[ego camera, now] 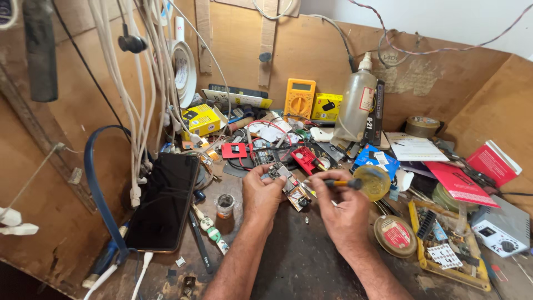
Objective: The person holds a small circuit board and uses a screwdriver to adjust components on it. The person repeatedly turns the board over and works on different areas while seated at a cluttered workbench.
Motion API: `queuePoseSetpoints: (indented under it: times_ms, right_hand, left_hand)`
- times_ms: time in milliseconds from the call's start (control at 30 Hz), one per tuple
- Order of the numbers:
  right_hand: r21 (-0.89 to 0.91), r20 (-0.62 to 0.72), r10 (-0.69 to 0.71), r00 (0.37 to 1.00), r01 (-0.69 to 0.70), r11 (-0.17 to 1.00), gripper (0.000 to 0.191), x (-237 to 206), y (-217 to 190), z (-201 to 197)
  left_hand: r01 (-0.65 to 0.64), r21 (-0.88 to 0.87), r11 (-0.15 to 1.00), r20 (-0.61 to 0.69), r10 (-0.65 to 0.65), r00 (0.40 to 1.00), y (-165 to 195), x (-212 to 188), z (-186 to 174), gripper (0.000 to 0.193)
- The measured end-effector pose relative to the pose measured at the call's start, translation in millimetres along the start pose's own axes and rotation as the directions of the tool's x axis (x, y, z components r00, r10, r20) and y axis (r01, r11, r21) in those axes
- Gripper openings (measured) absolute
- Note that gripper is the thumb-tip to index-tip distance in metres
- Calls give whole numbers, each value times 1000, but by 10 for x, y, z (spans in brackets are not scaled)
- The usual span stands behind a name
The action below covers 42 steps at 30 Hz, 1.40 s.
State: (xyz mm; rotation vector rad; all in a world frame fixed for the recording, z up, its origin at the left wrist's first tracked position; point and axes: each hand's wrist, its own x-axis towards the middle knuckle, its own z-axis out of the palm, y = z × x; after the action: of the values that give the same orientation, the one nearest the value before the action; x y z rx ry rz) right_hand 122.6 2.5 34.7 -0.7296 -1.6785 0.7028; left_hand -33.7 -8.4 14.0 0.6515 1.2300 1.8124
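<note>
At a cluttered repair bench, a person's two bare forearms reach in from the near edge over the dark worktop (300,261). The left hand (262,191) has its fingers clamped on a small circuit board (292,188), pinching its upper-left end; the board's long axis runs diagonally, from far-left down to near-right. The right hand (345,206) lies just right of the board, fingers closed together round a slim tool with a yellow-and-black handle (337,182), whose thin tip points left at the board's right edge (whether tip and board touch cannot be told). The left hand is the nearer to the board, being on it. A dark phone (165,201) lies to the left, a round red-labelled tin (395,235) to the right. Farther off, against the brown back wall, stand a yellow multimeter (300,98) and a translucent plastic bottle (356,101).
</note>
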Motion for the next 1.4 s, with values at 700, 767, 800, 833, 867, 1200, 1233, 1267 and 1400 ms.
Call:
queuePoseSetpoints:
  times_ms: [700, 767, 800, 833, 867, 1200, 1233, 1267, 1400]
  right_hand:
    - [-315, 128, 328, 936, -275, 908, 20, 308, 220, 61]
    - [-351, 129, 343, 930, -281, 893, 20, 320, 188, 57]
    - [-369, 124, 348, 929, -283, 885, 20, 329, 176, 63]
    - [-388, 119, 354, 928, -284, 877, 20, 328, 164, 65]
    - [-368, 123, 360, 925, -295, 882, 20, 330, 156, 69]
    - [-346, 108, 325, 939, -271, 898, 21, 299, 166, 67]
    - [-348, 102, 320, 942, -268, 898, 21, 301, 170, 68]
    - [-354, 100, 326, 940, -273, 895, 22, 305, 173, 68]
    - [-362, 116, 334, 936, -273, 891, 22, 330, 172, 63]
  left_hand:
    - [-11, 29, 1000, -40, 12, 999, -19, -22, 40, 40]
    - [-14, 50, 999, -52, 17, 999, -10, -37, 43, 40]
    - [-15, 61, 998, -59, 19, 998, 0, -38, 41, 40]
    - [-15, 81, 997, -64, 20, 998, 7, -47, 43, 40]
    - [-16, 101, 995, -69, 23, 997, 16, -50, 47, 40]
    - [7, 122, 993, -93, 4, 996, 31, -56, 64, 41]
    - [3, 122, 993, -92, 8, 996, 32, -55, 65, 42]
    - [0, 121, 993, -90, 11, 996, 31, -55, 67, 42]
    - [16, 142, 990, -99, -2, 995, 32, -60, 65, 43]
